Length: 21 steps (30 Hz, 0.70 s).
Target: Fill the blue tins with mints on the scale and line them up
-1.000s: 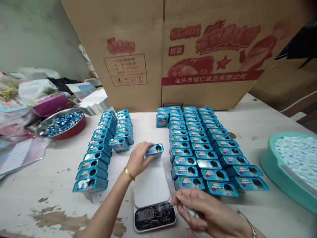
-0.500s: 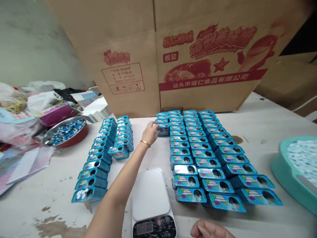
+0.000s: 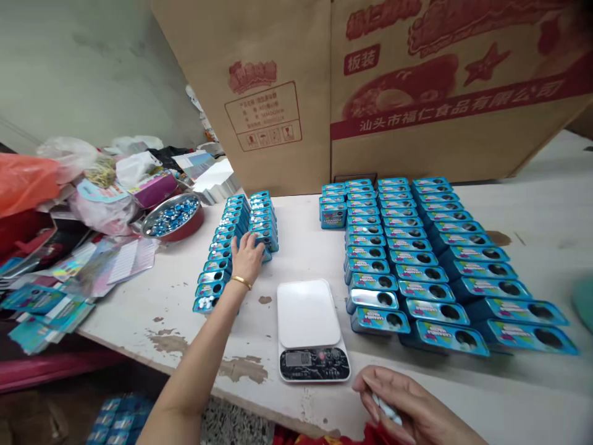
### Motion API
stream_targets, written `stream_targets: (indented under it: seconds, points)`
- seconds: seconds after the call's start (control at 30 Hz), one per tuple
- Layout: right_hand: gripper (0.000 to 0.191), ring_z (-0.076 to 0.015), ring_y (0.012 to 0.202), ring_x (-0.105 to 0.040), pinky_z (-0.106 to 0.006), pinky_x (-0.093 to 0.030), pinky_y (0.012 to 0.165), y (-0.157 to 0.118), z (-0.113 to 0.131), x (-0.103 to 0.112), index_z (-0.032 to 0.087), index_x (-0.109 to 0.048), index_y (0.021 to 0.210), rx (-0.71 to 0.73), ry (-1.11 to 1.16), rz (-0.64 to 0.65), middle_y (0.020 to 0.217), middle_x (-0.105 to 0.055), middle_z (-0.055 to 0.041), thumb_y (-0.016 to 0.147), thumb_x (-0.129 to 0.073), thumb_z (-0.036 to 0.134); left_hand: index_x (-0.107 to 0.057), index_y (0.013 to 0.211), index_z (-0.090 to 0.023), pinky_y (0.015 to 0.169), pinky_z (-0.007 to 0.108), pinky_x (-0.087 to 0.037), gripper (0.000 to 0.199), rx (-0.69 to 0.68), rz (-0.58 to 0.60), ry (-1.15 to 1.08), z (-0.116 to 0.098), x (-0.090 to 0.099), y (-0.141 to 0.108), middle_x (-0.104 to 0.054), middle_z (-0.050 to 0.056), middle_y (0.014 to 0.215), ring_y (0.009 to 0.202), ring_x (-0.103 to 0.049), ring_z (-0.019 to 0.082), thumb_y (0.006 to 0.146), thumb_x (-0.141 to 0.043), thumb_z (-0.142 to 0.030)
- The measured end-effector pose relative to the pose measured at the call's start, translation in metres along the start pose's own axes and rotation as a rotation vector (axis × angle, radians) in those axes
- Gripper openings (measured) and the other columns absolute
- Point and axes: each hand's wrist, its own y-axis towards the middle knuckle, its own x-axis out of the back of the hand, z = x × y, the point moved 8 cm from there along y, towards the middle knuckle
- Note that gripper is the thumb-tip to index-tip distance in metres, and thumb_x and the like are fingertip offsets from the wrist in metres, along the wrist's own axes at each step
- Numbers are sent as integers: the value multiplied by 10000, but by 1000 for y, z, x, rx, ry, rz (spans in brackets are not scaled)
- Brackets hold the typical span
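Note:
My left hand (image 3: pixel 247 259), a gold bangle at its wrist, has its fingers around a blue candy tin (image 3: pixel 267 254) at the front of the shorter left row. The hand covers most of that tin. Beside it runs a longer row of blue tins (image 3: pixel 213 276), some with white pellets on top. My right hand (image 3: pixel 403 402) is closed near the table's front edge on a small pale-blue and white piece (image 3: pixel 386 410), partly hidden by the fingers. Between the hands lies a white kitchen scale (image 3: pixel 309 315) with its pan bare and display reading 0.0.
Several rows of blue tins with round holes (image 3: pixel 419 274) fill the right side. A large cardboard carton (image 3: pixel 287 167) stands behind. At left are a red-sided bowl of blue wrapped pieces (image 3: pixel 188 230), bags and printed cards (image 3: pixel 127 262). A turquoise basin (image 3: pixel 584 296) shows at the right edge.
My left hand has left the tin at the back of the right-hand group and moved left to the tin at the left group. My view has turned left, and more of my right hand shows.

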Motion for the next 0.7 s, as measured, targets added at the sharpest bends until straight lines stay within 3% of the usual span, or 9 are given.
stream_targets:
  seconds: [0.07,0.17,0.27,0.33,0.43,0.57,0.7]
  points:
    - [188,-97,673,-530,-178,-439,611,-2,0,3,188,-711,781,30,-1,23,752,-591,-18,682,-748,344,-583,812,-201,997,544,-283,55,-64,55,-24,-13,12,0,-596,94,1045,1057,-516,280,790,-569,-152]
    - [176,-89,642,-527,-192,-459,650,-5,-1,11,176,-714,797,46,-15,35,738,-594,-17,703,-733,324,-575,835,-189,819,406,-424,56,-148,113,-42,-41,43,-9,-595,84,927,861,-554,230,837,-532,-225]
    - [175,-83,597,-526,-185,-461,622,-6,-2,18,165,-717,801,40,33,21,692,-594,-19,735,-694,325,-569,836,-184,698,331,-426,95,-327,191,-19,-85,68,-24,-586,77,913,806,-545,209,860,-502,-246]
    - [183,-86,583,-530,-181,-457,580,-6,-3,20,158,-715,810,29,69,26,681,-596,-26,761,-655,324,-573,848,-183,661,318,-415,91,-421,264,-10,-114,73,-34,-592,73,904,780,-547,203,861,-494,-226]
    - [175,-89,585,-538,-176,-446,539,-6,-5,23,161,-707,833,27,75,19,683,-601,-29,761,-651,311,-580,869,-185,646,313,-410,93,-496,361,-44,-144,65,-44,-605,71,901,765,-556,196,860,-489,-203]
    - [174,-86,614,-553,-177,-457,573,-7,-7,26,166,-707,860,38,47,19,700,-610,-22,751,-676,298,-582,873,-188,690,316,-429,86,-487,386,-161,-152,58,-46,-617,71,923,795,-572,193,858,-512,-234]
    - [173,-83,629,-562,-174,-464,599,-5,-7,28,161,-708,848,39,10,7,725,-620,-17,730,-711,288,-564,955,-184,753,330,-451,278,-360,277,-402,-124,73,-41,-620,65,976,871,-581,204,804,-605,-414]
